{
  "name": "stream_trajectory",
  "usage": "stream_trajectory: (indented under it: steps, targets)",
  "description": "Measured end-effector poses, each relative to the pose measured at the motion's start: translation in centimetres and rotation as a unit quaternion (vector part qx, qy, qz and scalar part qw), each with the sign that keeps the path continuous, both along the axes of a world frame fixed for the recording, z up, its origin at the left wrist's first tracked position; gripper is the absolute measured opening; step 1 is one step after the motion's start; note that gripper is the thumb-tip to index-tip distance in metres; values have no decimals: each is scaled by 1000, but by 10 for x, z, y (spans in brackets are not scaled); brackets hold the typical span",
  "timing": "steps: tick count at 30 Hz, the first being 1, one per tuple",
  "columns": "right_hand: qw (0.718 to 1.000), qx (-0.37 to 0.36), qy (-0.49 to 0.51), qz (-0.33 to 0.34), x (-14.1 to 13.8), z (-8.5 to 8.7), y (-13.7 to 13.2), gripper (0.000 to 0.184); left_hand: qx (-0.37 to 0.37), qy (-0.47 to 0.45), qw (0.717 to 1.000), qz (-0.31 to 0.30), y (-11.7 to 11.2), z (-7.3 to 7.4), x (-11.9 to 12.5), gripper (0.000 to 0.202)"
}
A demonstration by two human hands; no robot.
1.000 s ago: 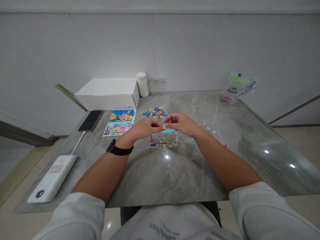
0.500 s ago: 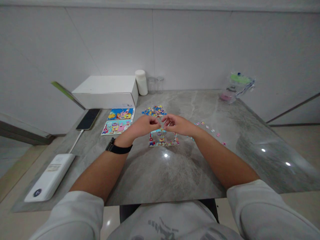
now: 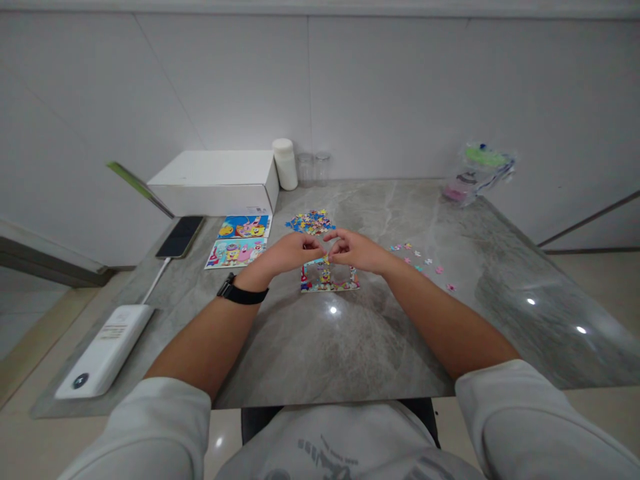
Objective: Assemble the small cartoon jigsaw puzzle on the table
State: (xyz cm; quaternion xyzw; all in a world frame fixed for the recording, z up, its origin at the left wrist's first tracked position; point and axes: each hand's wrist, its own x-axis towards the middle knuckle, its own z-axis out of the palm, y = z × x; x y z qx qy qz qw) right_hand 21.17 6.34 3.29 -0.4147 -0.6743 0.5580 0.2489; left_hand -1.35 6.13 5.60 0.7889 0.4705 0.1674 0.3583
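My left hand [image 3: 290, 252] and my right hand [image 3: 356, 251] meet fingertip to fingertip just above a small, partly built jigsaw frame [image 3: 330, 277] on the grey marble table [image 3: 350, 333]. Both hands are pinched, fingers curled. A tiny yellow puzzle piece [image 3: 325, 260] shows between the fingertips, low over the frame's top edge; which hand holds it I cannot make out. A black watch sits on my left wrist. A heap of loose coloured pieces [image 3: 311, 222] lies just beyond my hands.
Several scattered pieces [image 3: 420, 261] lie to the right. Two cartoon picture cards [image 3: 239, 240] lie left of the frame, with a phone [image 3: 180, 237], a white power bank [image 3: 107, 350], a white box [image 3: 217, 181], a white jar [image 3: 285, 164], two glass jars [image 3: 313, 168] and a plastic bag [image 3: 475, 175].
My hands have come down and slightly toward the frame, staying pinched together. The small piece between the fingertips now sits lower, at the frame's top edge.
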Motion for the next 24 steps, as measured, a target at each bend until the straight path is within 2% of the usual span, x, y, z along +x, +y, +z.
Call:
stream_trajectory:
  steps: [4,8,11,13,15,18,24]
  targets:
    - [1000,5,-18,-3,-1,-1,0,48,-6,-3,1000,-17,2,-1,-2,30]
    - [995,16,-82,46,2,-5,2,52,-3,18,999,-37,6,-8,-4,31]
    - [981,85,-172,37,6,-4,4,48,-6,52,998,-37,9,-16,-4,29]
    - [960,138,-242,31,8,-2,5,42,-8,84,996,-33,9,-21,-3,28]
    - [938,168,-300,55,7,2,3,34,-8,116,993,-31,9,-26,0,28]
    - [918,167,-342,116,5,6,-1,24,-10,141,989,-30,7,-31,4,28]
    - [897,147,-369,195,-1,12,-7,26,13,166,986,-25,6,-40,10,28]
